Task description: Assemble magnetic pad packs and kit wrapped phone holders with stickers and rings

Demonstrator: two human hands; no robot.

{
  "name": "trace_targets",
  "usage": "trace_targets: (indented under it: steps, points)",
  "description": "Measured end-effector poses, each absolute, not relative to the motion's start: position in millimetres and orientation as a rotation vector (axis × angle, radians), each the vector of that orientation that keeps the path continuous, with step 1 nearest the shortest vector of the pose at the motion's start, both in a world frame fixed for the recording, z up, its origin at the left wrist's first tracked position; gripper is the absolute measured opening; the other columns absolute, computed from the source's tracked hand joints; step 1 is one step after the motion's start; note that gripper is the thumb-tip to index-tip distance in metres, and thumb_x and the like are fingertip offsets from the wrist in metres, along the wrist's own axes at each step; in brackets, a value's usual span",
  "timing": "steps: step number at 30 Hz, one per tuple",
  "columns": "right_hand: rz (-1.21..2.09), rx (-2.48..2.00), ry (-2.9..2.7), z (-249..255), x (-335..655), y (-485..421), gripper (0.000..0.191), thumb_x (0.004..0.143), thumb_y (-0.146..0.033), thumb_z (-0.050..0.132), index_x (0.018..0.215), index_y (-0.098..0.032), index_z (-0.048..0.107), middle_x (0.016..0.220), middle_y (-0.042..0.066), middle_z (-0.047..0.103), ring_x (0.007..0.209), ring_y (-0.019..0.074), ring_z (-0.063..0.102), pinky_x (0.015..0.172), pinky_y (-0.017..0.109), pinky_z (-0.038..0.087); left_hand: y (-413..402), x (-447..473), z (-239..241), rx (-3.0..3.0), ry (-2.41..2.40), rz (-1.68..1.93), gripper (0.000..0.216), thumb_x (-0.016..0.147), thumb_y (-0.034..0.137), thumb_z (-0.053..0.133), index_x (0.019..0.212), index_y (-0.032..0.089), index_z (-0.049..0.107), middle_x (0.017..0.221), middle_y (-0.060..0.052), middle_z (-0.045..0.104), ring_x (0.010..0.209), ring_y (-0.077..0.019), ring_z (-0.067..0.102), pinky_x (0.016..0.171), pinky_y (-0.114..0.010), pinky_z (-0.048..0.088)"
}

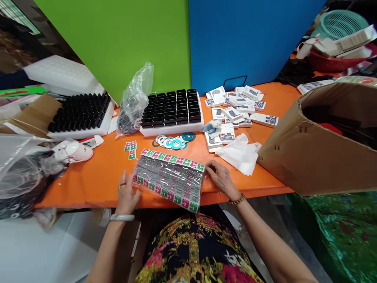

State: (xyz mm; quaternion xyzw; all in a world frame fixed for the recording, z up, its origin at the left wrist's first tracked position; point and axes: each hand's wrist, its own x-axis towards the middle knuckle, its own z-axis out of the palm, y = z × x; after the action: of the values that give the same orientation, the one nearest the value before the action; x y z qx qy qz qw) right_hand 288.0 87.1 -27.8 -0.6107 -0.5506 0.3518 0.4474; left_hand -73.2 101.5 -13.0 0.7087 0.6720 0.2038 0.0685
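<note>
A clear plastic pack of red and green labelled cards (169, 177) lies at a slant on the front of the orange table, its lower right corner reaching past the edge. At its left end is my left hand (127, 194), fingers spread and thumb apart, close against the wrap. My right hand (220, 177) has its fingers curled and pinched on the film at the pack's upper right corner. Just behind the pack lie a few loose red and green stickers (131, 149) and a spread of teal and white rings (173, 142).
Black pieces stand in rows in a white foam tray (172, 129), with a second filled tray (82, 118) to the left. Small white boxes (232, 114) and crumpled tissue (241, 155) lie right of centre. A large cardboard box (321, 157) stands at the right edge.
</note>
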Motion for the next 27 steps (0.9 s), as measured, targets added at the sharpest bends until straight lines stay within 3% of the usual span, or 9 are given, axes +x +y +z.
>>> trace_targets:
  steps: [2, 6, 8, 11, 15, 18, 27]
  points:
    - [1.057, -1.438, -1.201, -24.1, 283.1, 85.8, 0.018, 0.083, -0.038, 0.052, 0.072, -0.024, 0.050, 0.062, -0.001, 0.059, 0.058, 0.0174, 0.058, 0.059, 0.033, 0.050, 85.3, -56.0, -8.6, 2.356, 1.881, 0.463, 0.067, 0.070, 0.021, 0.059, 0.136, 0.021, 0.044, 0.155, -0.016, 0.023, 0.141, -0.0427, 0.018, 0.107, -0.062, 0.026]
    - [1.315, -1.263, -0.875, -17.6, 271.6, 82.6, 0.027, 0.077, -0.047, 0.060, 0.076, -0.023, 0.048, 0.062, -0.004, 0.058, 0.053, 0.0138, 0.058, 0.052, 0.029, 0.051, 50.8, -3.6, -12.7, 2.613, 1.498, 0.392, 0.086, 0.070, 0.036, 0.072, 0.145, 0.024, 0.031, 0.156, -0.016, 0.020, 0.143, -0.0411, 0.008, 0.111, -0.061, 0.018]
    - [1.348, -1.216, -0.771, -13.2, 266.7, 81.6, 0.032, 0.073, -0.049, 0.065, 0.078, -0.022, 0.050, 0.065, -0.003, 0.059, 0.055, 0.0122, 0.058, 0.052, 0.026, 0.051, 41.2, 21.2, -23.3, 2.675, 1.391, 0.464, 0.086, 0.072, 0.038, 0.071, 0.146, 0.023, 0.029, 0.154, -0.016, 0.027, 0.143, -0.0390, 0.012, 0.112, -0.059, 0.018]
    - [1.355, -1.185, -0.720, -4.6, 261.9, 80.5, 0.034, 0.071, -0.048, 0.067, 0.083, -0.021, 0.051, 0.065, -0.003, 0.060, 0.055, 0.0111, 0.057, 0.050, 0.024, 0.050, 40.2, 42.3, -40.6, 2.698, 1.391, 0.709, 0.069, 0.081, 0.025, 0.058, 0.145, 0.023, 0.032, 0.147, -0.015, 0.040, 0.143, -0.0342, 0.019, 0.112, -0.055, 0.019]
    - [1.308, -1.149, -0.818, 5.2, 260.0, 78.1, 0.030, 0.070, -0.038, 0.069, 0.091, -0.021, 0.054, 0.075, -0.001, 0.064, 0.059, 0.0106, 0.057, 0.054, 0.025, 0.051, 51.7, 41.6, -41.5, 2.683, 1.367, 0.926, 0.058, 0.083, 0.017, 0.045, 0.140, 0.026, 0.040, 0.135, -0.012, 0.055, 0.137, -0.0299, 0.036, 0.110, -0.050, 0.025]
    - [1.259, -1.115, -0.873, 9.2, 260.8, 78.3, 0.030, 0.069, -0.030, 0.067, 0.095, -0.023, 0.055, 0.087, 0.001, 0.065, 0.067, 0.0120, 0.059, 0.057, 0.025, 0.050, 63.1, 32.7, -20.6, 2.684, 1.306, 1.022, 0.046, 0.087, 0.022, 0.044, 0.133, 0.025, 0.049, 0.127, -0.011, 0.061, 0.131, -0.0282, 0.045, 0.108, -0.049, 0.031]
    - [1.232, -0.929, -1.196, 59.7, 274.9, 106.3, 0.038, 0.074, -0.028, 0.064, 0.110, -0.022, 0.053, 0.077, -0.001, 0.061, 0.064, 0.0128, 0.060, 0.050, 0.024, 0.042, 117.9, 16.8, 84.3, 2.602, 1.242, 1.020, 0.037, 0.091, 0.038, 0.043, 0.119, 0.019, 0.059, 0.113, -0.010, 0.068, 0.104, -0.0249, 0.063, 0.091, -0.038, 0.047]
